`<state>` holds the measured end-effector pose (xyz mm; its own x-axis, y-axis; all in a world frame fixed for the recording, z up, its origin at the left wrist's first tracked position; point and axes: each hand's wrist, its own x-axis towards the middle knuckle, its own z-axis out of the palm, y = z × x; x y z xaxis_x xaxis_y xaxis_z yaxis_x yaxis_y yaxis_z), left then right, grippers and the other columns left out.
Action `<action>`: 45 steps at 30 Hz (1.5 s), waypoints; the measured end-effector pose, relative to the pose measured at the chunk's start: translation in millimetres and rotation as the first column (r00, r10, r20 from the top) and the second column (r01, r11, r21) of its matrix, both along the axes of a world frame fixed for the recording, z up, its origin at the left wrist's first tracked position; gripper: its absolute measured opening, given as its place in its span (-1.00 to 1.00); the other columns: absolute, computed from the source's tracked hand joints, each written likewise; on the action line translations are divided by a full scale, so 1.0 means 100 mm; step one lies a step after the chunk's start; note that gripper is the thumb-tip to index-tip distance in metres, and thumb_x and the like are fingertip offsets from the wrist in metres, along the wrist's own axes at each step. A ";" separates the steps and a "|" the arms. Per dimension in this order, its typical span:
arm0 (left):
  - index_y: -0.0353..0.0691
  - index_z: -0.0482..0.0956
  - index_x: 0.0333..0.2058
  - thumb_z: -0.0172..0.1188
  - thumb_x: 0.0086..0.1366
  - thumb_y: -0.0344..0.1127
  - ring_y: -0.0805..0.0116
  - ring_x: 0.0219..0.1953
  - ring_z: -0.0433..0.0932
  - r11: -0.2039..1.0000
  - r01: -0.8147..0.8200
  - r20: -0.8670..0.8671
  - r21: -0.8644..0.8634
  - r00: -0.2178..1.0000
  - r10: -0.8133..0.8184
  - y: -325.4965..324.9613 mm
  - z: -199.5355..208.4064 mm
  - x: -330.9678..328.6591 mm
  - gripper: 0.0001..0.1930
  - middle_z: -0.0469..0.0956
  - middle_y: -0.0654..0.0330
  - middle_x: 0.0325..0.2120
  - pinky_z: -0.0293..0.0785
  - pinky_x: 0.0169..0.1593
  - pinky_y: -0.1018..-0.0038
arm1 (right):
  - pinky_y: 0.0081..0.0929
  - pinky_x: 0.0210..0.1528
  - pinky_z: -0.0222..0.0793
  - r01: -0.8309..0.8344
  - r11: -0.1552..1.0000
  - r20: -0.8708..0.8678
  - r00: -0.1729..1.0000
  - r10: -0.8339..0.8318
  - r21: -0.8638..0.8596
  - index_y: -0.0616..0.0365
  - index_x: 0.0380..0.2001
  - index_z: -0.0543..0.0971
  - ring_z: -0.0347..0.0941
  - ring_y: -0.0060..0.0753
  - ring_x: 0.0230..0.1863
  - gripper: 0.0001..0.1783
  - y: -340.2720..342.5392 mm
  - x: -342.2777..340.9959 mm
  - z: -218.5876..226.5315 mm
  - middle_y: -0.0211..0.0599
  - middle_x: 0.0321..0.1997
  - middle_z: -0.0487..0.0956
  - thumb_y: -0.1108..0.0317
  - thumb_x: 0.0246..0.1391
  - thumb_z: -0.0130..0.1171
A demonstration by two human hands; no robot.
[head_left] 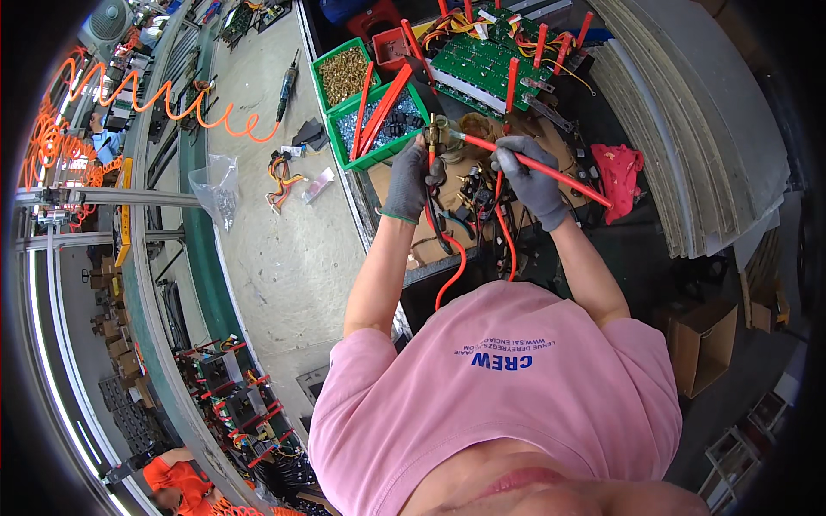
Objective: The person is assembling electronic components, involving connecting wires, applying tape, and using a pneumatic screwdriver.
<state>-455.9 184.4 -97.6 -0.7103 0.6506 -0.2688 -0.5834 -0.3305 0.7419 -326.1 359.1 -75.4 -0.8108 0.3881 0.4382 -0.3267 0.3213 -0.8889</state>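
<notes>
My left hand (405,182), in a grey glove, is closed around a cable end with a brass-coloured fitting (434,131) pointing up. Dark and red leads hang below it. My right hand (531,182), also gloved, pinches a long red brush-like rod (564,176). The rod slants, with its pale narrow tip close to the fitting and to a brownish jar (475,129). Whether the tip touches the fitting I cannot tell. Between my hands lies a tangle of black connectors (477,191), and red cables (465,258) run down toward my shirt.
Left of my hands, green bins hold brass parts (346,77) and silvery hardware with red strips (375,112). Beyond is a green circuit board (482,64) with upright red pieces. A pink-red cloth (618,179) lies at right, near stacked grey panels (688,129). A screwdriver (286,90) hangs on an orange coiled hose.
</notes>
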 end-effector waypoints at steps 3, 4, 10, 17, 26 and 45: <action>-0.29 0.38 -0.19 -0.24 0.44 -0.14 0.54 -0.78 0.17 0.999 0.039 0.072 0.006 0.997 -0.039 0.01 0.00 -0.01 -0.67 0.32 0.24 -0.71 0.09 -0.68 0.65 | -0.59 -0.27 0.49 -0.045 0.986 -0.048 0.998 0.038 -0.159 0.24 -0.27 0.49 0.52 -0.59 -0.39 -0.90 -0.06 0.00 0.09 -0.33 -0.39 0.55 0.47 0.15 0.04; -0.31 0.38 -0.21 -0.27 0.45 -0.13 0.54 -0.78 0.15 0.999 0.038 0.140 0.013 0.989 -0.039 0.03 0.01 -0.02 -0.65 0.31 0.24 -0.72 0.09 -0.68 0.66 | -0.59 -0.27 0.49 -0.042 0.986 -0.049 0.998 0.035 -0.160 0.24 -0.27 0.49 0.52 -0.59 -0.39 -0.90 -0.07 -0.01 0.09 -0.33 -0.39 0.55 0.47 0.15 0.04; -0.40 0.39 -0.25 -0.34 0.45 -0.18 0.55 -0.79 0.12 0.971 0.165 0.202 0.175 0.959 -0.200 0.00 -0.07 -0.11 -0.60 0.28 0.28 -0.76 0.06 -0.68 0.68 | -0.57 -0.27 0.50 -0.076 0.958 -0.045 0.997 0.066 -0.276 0.25 -0.26 0.48 0.52 -0.58 -0.40 -0.90 -0.06 -0.02 0.01 -0.31 -0.40 0.55 0.48 0.15 0.04; -0.42 0.41 -0.27 -0.32 0.46 -0.12 0.57 -0.79 0.12 0.976 0.163 0.217 0.144 0.957 -0.192 0.02 -0.04 -0.12 -0.56 0.27 0.30 -0.77 0.06 -0.67 0.69 | -0.59 -0.30 0.50 -0.059 0.955 -0.037 0.998 0.051 -0.290 0.26 -0.26 0.48 0.52 -0.58 -0.40 -0.89 -0.07 -0.08 0.05 -0.31 -0.40 0.55 0.48 0.15 0.03; -0.38 0.39 -0.20 -0.28 0.46 -0.15 0.54 -0.71 0.21 0.983 0.084 0.189 0.165 0.975 -0.115 -0.03 0.00 -0.12 -0.62 0.38 0.20 -0.65 0.14 -0.65 0.65 | -0.59 -0.29 0.49 -0.071 0.960 -0.029 0.997 0.065 -0.271 0.25 -0.25 0.48 0.52 -0.59 -0.40 -0.88 -0.11 -0.10 0.06 -0.32 -0.40 0.54 0.46 0.16 0.03; -0.18 0.26 -0.12 -0.01 0.37 -0.25 0.44 -0.66 0.44 0.935 -0.307 -0.196 -0.179 0.942 0.271 0.05 0.14 -0.05 -0.80 0.46 0.19 -0.50 0.28 -0.69 0.59 | -0.58 -0.31 0.50 -0.074 0.979 0.005 0.997 0.076 -0.191 0.27 -0.29 0.48 0.51 -0.58 -0.41 -0.90 -0.14 -0.11 -0.01 -0.32 -0.41 0.53 0.48 0.16 0.03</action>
<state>-460.5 189.4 -83.1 -0.9049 0.3539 -0.2364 -0.3486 -0.2977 0.8887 -337.0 345.2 -76.1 -0.8454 0.4014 0.3523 -0.3323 0.1211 -0.9354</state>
